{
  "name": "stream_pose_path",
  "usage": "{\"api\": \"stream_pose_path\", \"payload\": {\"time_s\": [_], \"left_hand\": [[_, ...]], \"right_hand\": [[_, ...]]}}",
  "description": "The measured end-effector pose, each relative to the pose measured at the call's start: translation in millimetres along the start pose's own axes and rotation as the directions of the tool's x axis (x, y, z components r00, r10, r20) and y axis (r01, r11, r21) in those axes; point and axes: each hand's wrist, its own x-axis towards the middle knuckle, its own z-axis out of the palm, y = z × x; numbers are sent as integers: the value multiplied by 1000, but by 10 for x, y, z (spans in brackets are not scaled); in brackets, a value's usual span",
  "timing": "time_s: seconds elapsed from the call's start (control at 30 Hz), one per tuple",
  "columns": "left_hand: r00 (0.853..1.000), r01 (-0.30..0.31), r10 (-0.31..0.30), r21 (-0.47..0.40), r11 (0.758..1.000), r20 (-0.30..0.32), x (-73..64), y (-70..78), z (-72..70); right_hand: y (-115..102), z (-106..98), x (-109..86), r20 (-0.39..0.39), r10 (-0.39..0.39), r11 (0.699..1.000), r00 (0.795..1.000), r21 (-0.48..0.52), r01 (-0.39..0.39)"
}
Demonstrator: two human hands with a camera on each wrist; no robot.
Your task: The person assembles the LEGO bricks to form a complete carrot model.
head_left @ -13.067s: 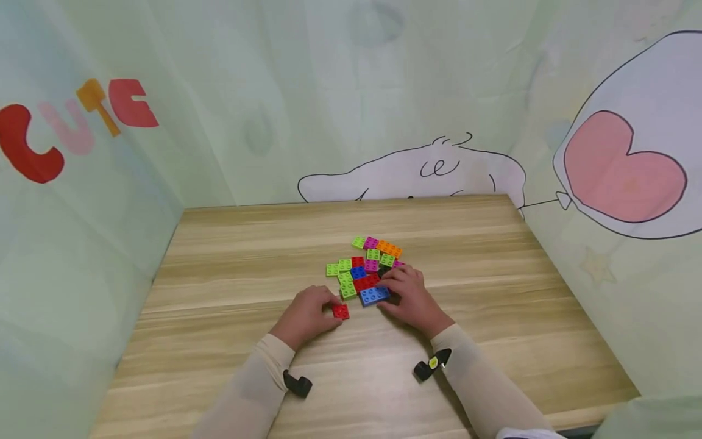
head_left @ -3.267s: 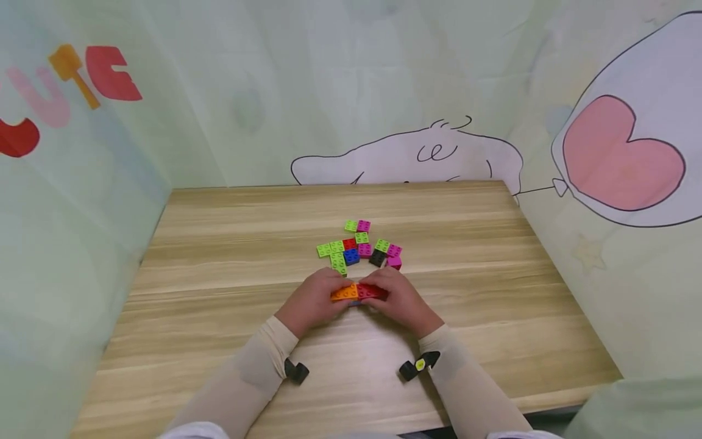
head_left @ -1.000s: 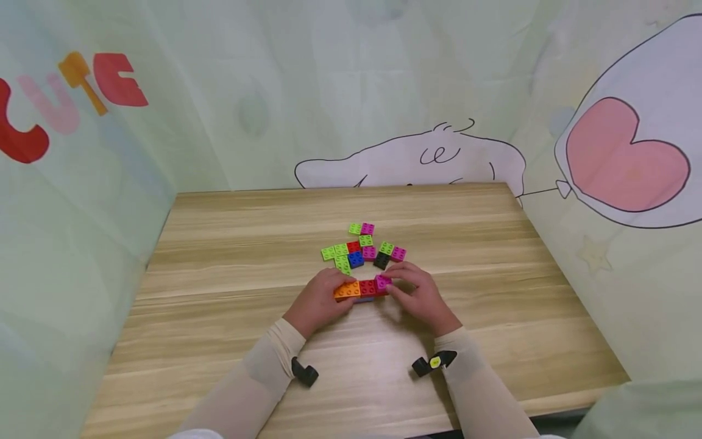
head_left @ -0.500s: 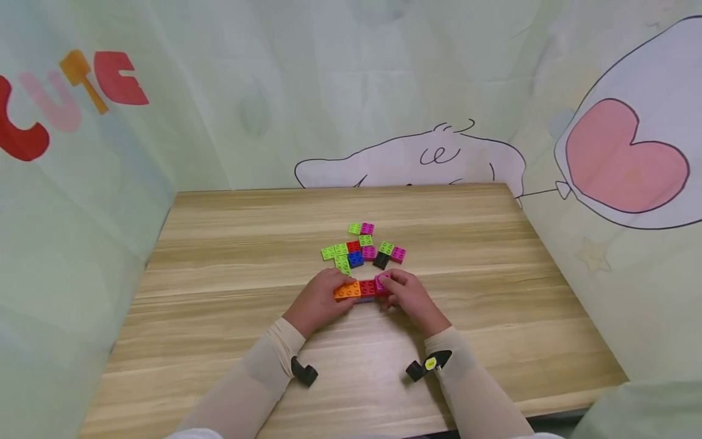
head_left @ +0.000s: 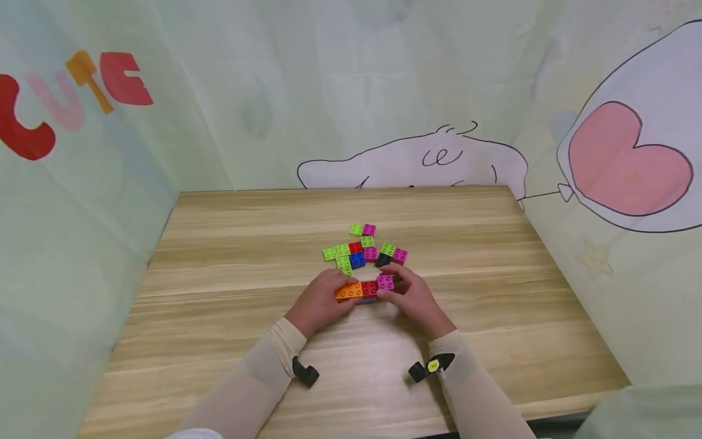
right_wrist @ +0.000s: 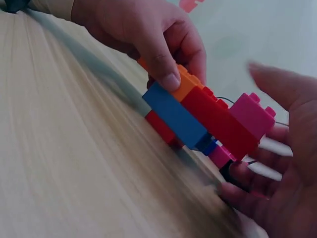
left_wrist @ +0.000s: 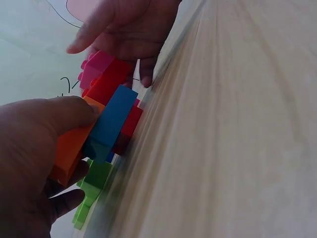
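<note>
My left hand [head_left: 320, 299] grips an orange toy building brick [head_left: 349, 291], thumb on its near side. The orange brick and a red brick [head_left: 370, 288] lie end to end on top of a blue brick [right_wrist: 176, 111]. A smaller red brick [right_wrist: 161, 129] shows below the blue one. On the red brick's right end sits a square pink brick [head_left: 385, 282]. My right hand [head_left: 419, 302] surrounds that end with loosely spread fingers; in the right wrist view its blurred thumb [right_wrist: 277, 82] stands apart from the pink brick.
Behind the built piece, loose bricks lie on the wooden table [head_left: 247, 244]: several lime green [head_left: 343, 264], a dark blue one [head_left: 357, 260], a red one [head_left: 355, 247], a black one [head_left: 382, 260] and several pink ones [head_left: 400, 255]. A printed cloth [head_left: 263, 122] hangs behind the table.
Earlier, the blue, red and orange bricks lay apart; now they are joined. The pink brick has come from the loose bricks onto the red one. My right thumb has just lifted off its top.
</note>
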Motion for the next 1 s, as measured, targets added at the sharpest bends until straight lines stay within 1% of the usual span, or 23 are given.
{"api": "stream_pose_path", "payload": {"time_s": [0.07, 0.17, 0.23, 0.3, 0.37, 0.43, 0.5, 0.57, 0.63, 0.73, 0.8, 0.87, 0.93, 1.0], "left_hand": [[1000, -1, 1, -21, 1000, -18, 4, -24, 1], [997, -5, 0, -71, 997, -74, 35, -108, -18], [994, 3, -15, -102, 995, -107, 78, -193, -49], [993, 9, -22, -114, 993, -114, 142, -295, -85], [996, 17, -26, -112, 994, -80, 212, -389, -124], [1000, 13, -14, -100, 995, -16, 278, -459, -162], [998, 0, 5, -90, 996, 55, 330, -505, -196], [993, -7, 16, -75, 997, 115, 362, -528, -223], [988, -3, 14, -71, 997, 157, 378, -519, -249], [983, 3, 7, -56, 998, 181, 389, -491, -269], [984, -2, 10, -48, 999, 175, 392, -475, -273], [989, 4, 2, -46, 999, 151, 385, -485, -266], [994, 22, -15, -63, 998, 106, 360, -507, -263], [999, 40, -36, -101, 994, 37, 317, -529, -269]], "right_hand": [[12, -5, -1, 9, -95, 991, 995, -91, 95], [15, 8, 4, 49, -177, 973, 983, -140, 183], [19, 21, 6, 61, -193, 968, 979, -149, 200], [24, 34, 7, 60, -191, 967, 980, -157, 198], [27, 41, 4, 55, -184, 968, 981, -161, 190], [33, 44, 3, 49, -178, 970, 983, -162, 184], [33, 45, 6, 50, -178, 970, 983, -158, 184], [37, 46, 11, 57, -177, 971, 983, -155, 183], [37, 44, 17, 64, -176, 972, 982, -148, 184], [41, 32, 23, 65, -174, 973, 983, -140, 181], [43, 25, 26, 64, -174, 975, 983, -132, 181], [48, 19, 28, 64, -174, 975, 983, -126, 181], [57, 18, 31, 66, -174, 976, 982, -123, 182], [63, 15, 30, 67, -175, 976, 982, -121, 182]]}}
